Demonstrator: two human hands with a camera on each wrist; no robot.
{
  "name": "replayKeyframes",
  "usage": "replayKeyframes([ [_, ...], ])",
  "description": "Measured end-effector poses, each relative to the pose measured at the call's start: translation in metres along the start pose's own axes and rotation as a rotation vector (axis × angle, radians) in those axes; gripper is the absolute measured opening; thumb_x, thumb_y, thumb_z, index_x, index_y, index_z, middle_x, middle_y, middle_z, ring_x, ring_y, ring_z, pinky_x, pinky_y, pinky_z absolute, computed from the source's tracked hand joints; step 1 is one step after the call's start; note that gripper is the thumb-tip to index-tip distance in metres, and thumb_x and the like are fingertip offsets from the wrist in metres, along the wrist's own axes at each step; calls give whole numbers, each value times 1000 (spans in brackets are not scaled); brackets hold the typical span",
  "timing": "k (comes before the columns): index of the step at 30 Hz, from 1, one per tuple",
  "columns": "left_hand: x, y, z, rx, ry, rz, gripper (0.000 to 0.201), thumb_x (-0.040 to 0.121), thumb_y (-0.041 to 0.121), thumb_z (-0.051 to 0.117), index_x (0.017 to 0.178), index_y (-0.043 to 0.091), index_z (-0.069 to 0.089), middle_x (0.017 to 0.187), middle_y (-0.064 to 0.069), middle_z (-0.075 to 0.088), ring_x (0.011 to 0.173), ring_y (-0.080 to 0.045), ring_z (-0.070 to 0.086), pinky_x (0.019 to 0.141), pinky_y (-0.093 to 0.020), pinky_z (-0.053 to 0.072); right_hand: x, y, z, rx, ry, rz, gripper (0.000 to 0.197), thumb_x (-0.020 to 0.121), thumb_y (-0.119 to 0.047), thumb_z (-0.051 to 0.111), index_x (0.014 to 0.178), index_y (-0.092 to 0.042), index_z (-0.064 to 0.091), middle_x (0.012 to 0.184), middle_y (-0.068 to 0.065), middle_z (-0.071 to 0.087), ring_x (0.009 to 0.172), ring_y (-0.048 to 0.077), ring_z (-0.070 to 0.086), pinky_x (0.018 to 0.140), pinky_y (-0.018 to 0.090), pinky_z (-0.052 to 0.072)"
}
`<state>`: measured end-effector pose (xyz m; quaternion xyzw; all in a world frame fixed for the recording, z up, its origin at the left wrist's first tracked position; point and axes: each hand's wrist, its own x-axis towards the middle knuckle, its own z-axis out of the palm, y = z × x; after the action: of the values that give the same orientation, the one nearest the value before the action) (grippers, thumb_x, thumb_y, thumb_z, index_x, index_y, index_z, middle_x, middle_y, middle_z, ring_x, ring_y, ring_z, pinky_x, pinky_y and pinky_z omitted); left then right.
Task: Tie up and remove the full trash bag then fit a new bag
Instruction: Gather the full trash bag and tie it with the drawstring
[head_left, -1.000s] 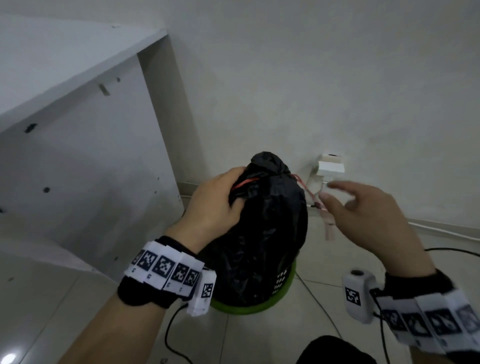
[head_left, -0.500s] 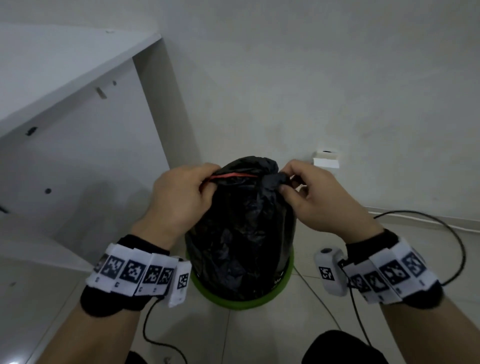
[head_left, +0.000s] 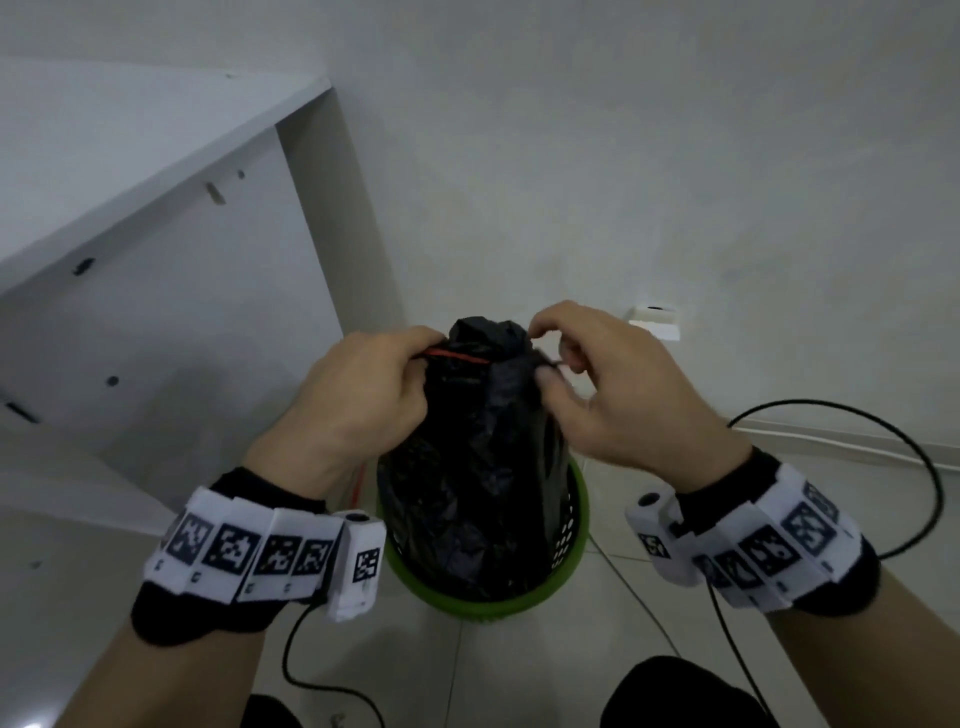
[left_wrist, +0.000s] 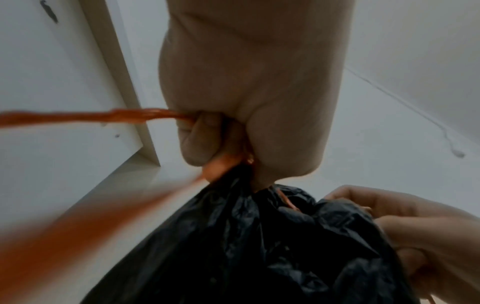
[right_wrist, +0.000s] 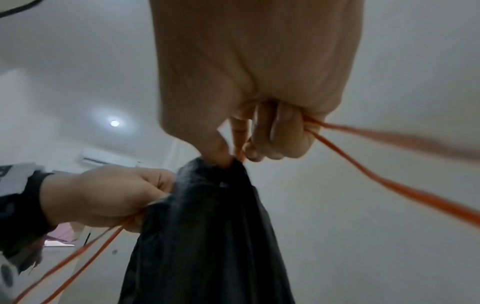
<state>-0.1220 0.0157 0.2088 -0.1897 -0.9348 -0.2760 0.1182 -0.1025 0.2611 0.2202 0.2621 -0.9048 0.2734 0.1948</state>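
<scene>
A full black trash bag (head_left: 467, 467) stands in a green perforated bin (head_left: 571, 540) on the tiled floor. Its gathered neck (head_left: 485, 332) is cinched by an orange-red drawstring (head_left: 457, 356). My left hand (head_left: 374, 384) grips the drawstring (left_wrist: 135, 115) at the neck's left side, fingers curled round it. On the right side my right hand (head_left: 587, 384) pinches the other drawstring loop (right_wrist: 363, 170) against the bag (right_wrist: 207, 236). The bag (left_wrist: 259, 246) fills the lower half of the left wrist view. No new bag is in view.
A white cabinet (head_left: 156, 260) stands close on the left, and a white wall runs behind the bin. A small white box (head_left: 654, 322) sits by the wall at right. Black cables (head_left: 914, 467) loop over the floor right of the bin and under my arms.
One second ago my right hand was open beside the bag, reaching toward the string. It has since come in and pinched the drawstring at the neck, opposite my left hand.
</scene>
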Motion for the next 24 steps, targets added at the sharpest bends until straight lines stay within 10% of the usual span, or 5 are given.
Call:
replayKeyframes([
  [3, 0, -5, 1, -92, -52, 8, 43, 87, 21, 38, 118, 23, 68, 103, -1, 76, 97, -22, 69, 83, -36, 55, -12, 1, 23, -246, -214, 20, 71, 79, -72, 62, 137, -33, 52, 114, -9, 53, 82, 12, 61, 62, 28, 43],
  [8, -9, -20, 10, -174, -115, -21, 49, 92, 41, 45, 140, 35, 51, 127, 6, 66, 120, -14, 61, 99, -31, 49, 3, 29, 63, 563, -298, 432, 14, 94, -9, 63, 106, -7, 71, 106, 2, 71, 91, 13, 65, 78, 28, 49],
  [15, -16, -27, 57, -138, -208, 146, 59, 81, 45, 69, 137, 33, 57, 126, 9, 69, 115, -10, 65, 93, -30, 53, 9, 23, 78, 1131, -413, 830, 14, 102, -15, 54, 102, -6, 65, 87, 9, 71, 73, 17, 67, 66, 26, 55],
  [21, -12, -42, 89, -649, -187, -294, 30, 97, -2, 51, 76, 11, 69, 65, 13, 65, 58, 1, 55, 56, -23, 43, -26, 25, 87, 252, -169, 83, 52, 79, -59, 73, 120, -28, 66, 117, -9, 68, 110, 8, 63, 96, 22, 47],
  [24, -14, -46, 99, -729, -281, -417, 24, 99, 14, 54, 87, 24, 72, 69, 20, 71, 73, -4, 63, 62, -14, 48, -33, 29, 108, 202, -186, 152, 29, 87, -36, 71, 114, -25, 71, 111, -7, 74, 103, 13, 68, 92, 31, 53],
])
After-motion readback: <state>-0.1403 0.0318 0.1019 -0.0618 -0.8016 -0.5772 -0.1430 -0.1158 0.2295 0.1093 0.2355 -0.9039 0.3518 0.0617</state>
